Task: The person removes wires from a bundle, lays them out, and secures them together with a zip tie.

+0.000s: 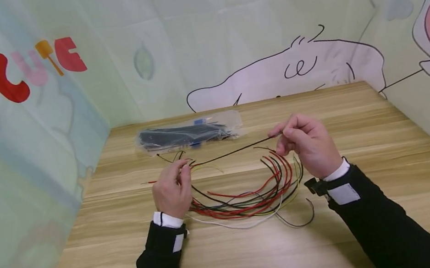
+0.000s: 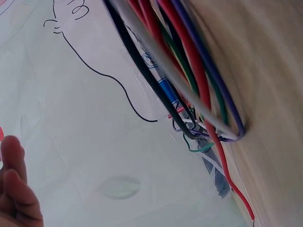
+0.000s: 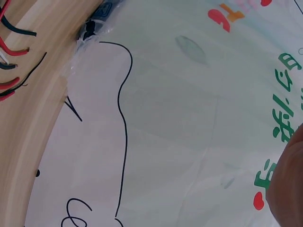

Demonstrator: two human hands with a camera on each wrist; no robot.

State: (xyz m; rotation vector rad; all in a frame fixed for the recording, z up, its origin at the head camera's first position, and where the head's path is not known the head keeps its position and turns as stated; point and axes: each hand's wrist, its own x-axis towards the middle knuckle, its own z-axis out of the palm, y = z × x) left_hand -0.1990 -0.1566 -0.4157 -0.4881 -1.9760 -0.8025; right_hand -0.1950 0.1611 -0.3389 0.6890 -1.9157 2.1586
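Note:
A long, thin black cable tie [image 1: 238,150] stretches between both hands above the table, sloping up to the right. My left hand [image 1: 172,189] pinches its left end between thumb and fingers, over the left side of a loose bundle of wires [image 1: 243,208]. At the other end, my right hand [image 1: 307,145] pinches the tie with thumb and forefinger. The wires are red, black, white, yellow and purple, curving in an arc on the table. In the left wrist view the wires [image 2: 189,61] loom close, with a few left fingers [image 2: 16,189] at the edge.
A clear plastic bag [image 1: 189,131] of black strips lies at the back of the wooden table [image 1: 102,243]. A printed cloth backdrop [image 1: 143,47] rises behind the table and along its sides. One dark wire [image 1: 301,225] curls out toward the front.

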